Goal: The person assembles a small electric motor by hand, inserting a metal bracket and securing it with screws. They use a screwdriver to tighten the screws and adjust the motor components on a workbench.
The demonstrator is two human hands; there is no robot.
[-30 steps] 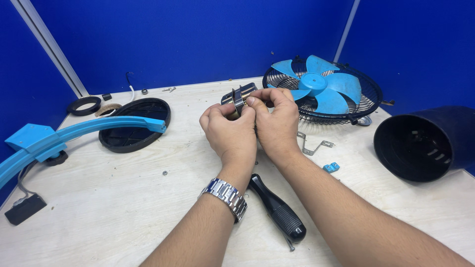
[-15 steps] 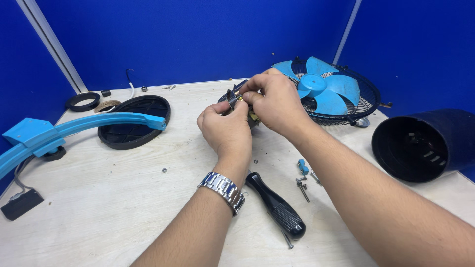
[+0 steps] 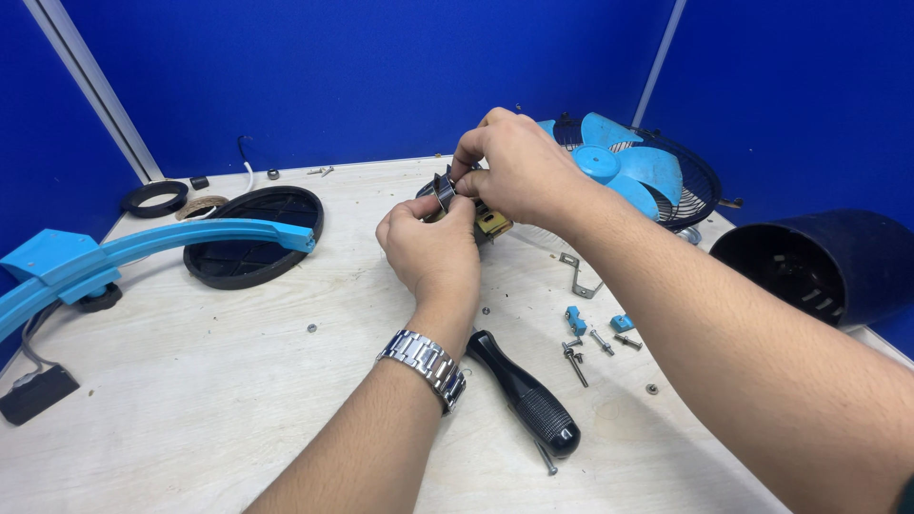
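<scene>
Holding a small motor part [image 3: 455, 198] above table centre, both hands pinch it between them. Left hand [image 3: 433, 249] comes up from 6 o'clock, fingers curled tight around the lower side of the part, thumb on top; a metal wristwatch [image 3: 424, 365] sits on that wrist. Right hand [image 3: 509, 169] comes in from 4 o'clock, fingertips closed on the upper edge of the part, beside a silver ring-shaped face and a brass-coloured bit that pokes out below the palm. How much of the part is hidden inside the hands, cannot tell. Table [image 3: 190, 409] is pale wood. At 2 o'clock of the hands: blue fan [image 3: 633, 167] in its black wire guard, lying flat. At 3 o'clock, near the table edge: black cylindrical housing [image 3: 819, 266] on its side, mouth facing the hands; only small clips or ribs show on its inner wall, contents otherwise too dark to tell. At 9 o'clock: black round tray-like cover [image 3: 249, 249], nothing loose seen inside, with a blue curved arm [image 3: 143, 246] lying across it. At 5 o'clock: black-handled screwdriver [image 3: 526, 392], just beside the left forearm. Loose screws [image 3: 577, 356] and small blue clips [image 3: 575, 319] lie right of it, under the right forearm.
</scene>
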